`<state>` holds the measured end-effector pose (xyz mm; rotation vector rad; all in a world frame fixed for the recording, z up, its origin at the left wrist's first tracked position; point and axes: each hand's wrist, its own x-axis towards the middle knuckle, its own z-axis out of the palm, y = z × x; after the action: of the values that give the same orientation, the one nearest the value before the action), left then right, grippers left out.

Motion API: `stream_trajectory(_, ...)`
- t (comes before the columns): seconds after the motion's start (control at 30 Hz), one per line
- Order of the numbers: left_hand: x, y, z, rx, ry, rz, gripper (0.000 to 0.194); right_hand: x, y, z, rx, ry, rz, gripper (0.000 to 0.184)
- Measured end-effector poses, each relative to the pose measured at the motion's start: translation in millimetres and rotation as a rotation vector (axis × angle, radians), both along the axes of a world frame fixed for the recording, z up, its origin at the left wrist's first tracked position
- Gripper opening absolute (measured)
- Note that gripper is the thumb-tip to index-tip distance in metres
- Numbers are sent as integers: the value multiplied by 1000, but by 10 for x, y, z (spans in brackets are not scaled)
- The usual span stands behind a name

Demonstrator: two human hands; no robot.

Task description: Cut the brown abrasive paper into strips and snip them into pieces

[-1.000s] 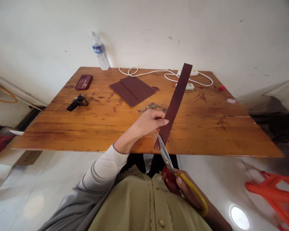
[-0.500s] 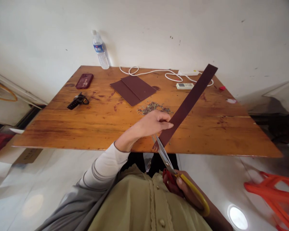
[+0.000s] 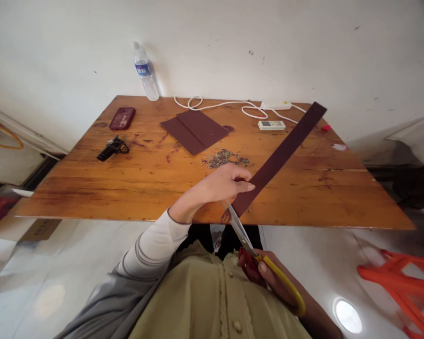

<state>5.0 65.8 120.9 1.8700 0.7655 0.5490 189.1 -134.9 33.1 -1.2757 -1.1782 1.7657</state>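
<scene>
Head view, strip (image 3: 282, 153) pinched by left fingers (image 3: 245, 186)

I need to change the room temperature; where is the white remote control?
The white remote control lies at the table's far right, just in front of the white cable and left of the long brown strip's raised end.

place: home workroom — stained wooden table (image 3: 92, 188) — scuffed white wall (image 3: 233, 42)

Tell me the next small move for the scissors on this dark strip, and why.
Probably close the yellow-handled scissors for one short snip: their blades already sit at the near end of the long dark brown strip, which the left hand pinches just above, while the right hand holds the handles.
</scene>
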Motion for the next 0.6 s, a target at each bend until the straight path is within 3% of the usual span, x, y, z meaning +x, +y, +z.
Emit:
stream_trajectory(0.23,-2,0,-59,-79,-40,78,44,-43,-72,145,-22,-3,-76,59)
stream_trajectory(0.4,-7,10,-75,-107,-45,91,43,-37,-46,10,-32,-7,-73,65)
stream_trajectory(0.6,-7,29,-86,-93,-44,29,42,-3,34,-165,-11,98,66,72)
